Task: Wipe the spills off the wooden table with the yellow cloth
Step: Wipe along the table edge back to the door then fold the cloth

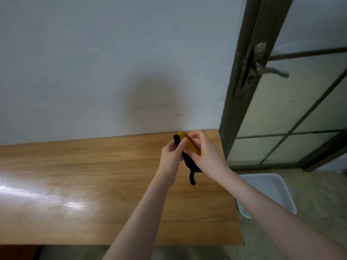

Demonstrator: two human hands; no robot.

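A yellow cloth [188, 143] with a black underside and a black strap hanging down is held up over the far right corner of the wooden table [93, 175]. My left hand [173, 155] pinches its left side with thumb and fingers. My right hand [206, 154] grips its right side, fingers curled over the yellow face. The cloth is folded or bunched between both hands, apart from the tabletop. A bright glare lies on the table's left part; I cannot make out spills there.
A pale wall [112, 62] runs behind the table. To the right stands a metal-framed glass door [300, 109] with a lever handle [270, 71]. A white plastic bin [272, 192] sits on the floor beside the table's right edge.
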